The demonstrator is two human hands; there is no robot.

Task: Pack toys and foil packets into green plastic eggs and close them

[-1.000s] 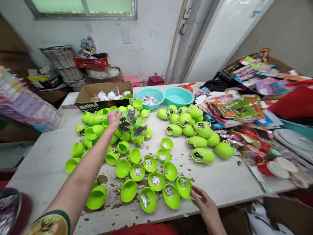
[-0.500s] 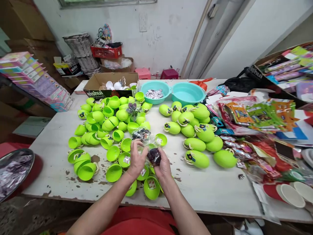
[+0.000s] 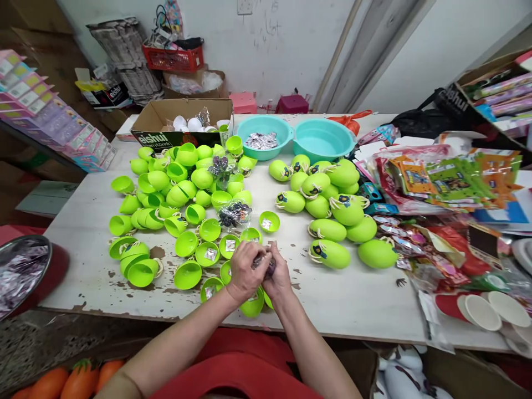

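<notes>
My left hand (image 3: 245, 272) and my right hand (image 3: 278, 272) meet low over the table, fingers closed around a small dark purple item in clear plastic (image 3: 270, 268). Its shape is mostly hidden by my fingers. Open green egg-shaped shell halves (image 3: 187, 275) lie around and under my hands, some with a small printed packet (image 3: 210, 254) inside. Just beyond my left hand lies a clear bag of dark pieces (image 3: 235, 214), with a similar one (image 3: 222, 168) farther back. Closed green eggs with cord loops (image 3: 330, 254) are grouped to the right.
Two turquoise basins (image 3: 324, 152) stand at the back beside a cardboard box (image 3: 143, 121); the left basin holds small packets. A red tub of packets (image 3: 58, 265) is at the left. Bagged snacks (image 3: 457, 180) and paper cups (image 3: 482, 313) crowd the right side.
My left hand has moved right and closed over the dark item, which showed openly in my right hand before. The view has tilted downward.
</notes>
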